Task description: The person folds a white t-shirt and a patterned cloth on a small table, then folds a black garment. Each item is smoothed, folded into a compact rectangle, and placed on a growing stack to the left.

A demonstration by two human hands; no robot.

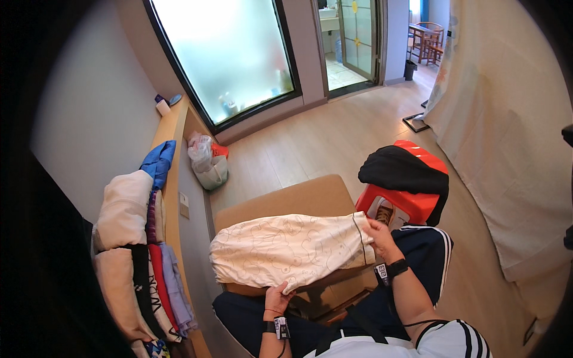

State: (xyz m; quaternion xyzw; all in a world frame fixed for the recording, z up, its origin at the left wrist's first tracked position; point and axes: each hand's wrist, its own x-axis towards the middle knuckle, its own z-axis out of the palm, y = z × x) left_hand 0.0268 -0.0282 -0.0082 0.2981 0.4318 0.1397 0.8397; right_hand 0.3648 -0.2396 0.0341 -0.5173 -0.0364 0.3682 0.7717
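A cream printed garment [286, 246] with line drawings and a dark piped band lies on a brown padded ottoman [286, 192] before my knees. It is laid out lengthwise, roughly flat and a little wrinkled. My left hand [278, 299] pinches the near edge of the cloth around its middle. At the right end, beside the piping, my right hand [381, 237] grips the other edge between thumb and fingers. Part of the ottoman's top is hidden under the garment.
Several folded clothes [134, 264] lie along a wooden ledge [172, 165] at the left. A red plastic stool [416, 208] bearing a black garment [400, 168] stands at the right. Filled bags [209, 165] rest on the floor by the wall. A pale curtain [501, 134] hangs at far right.
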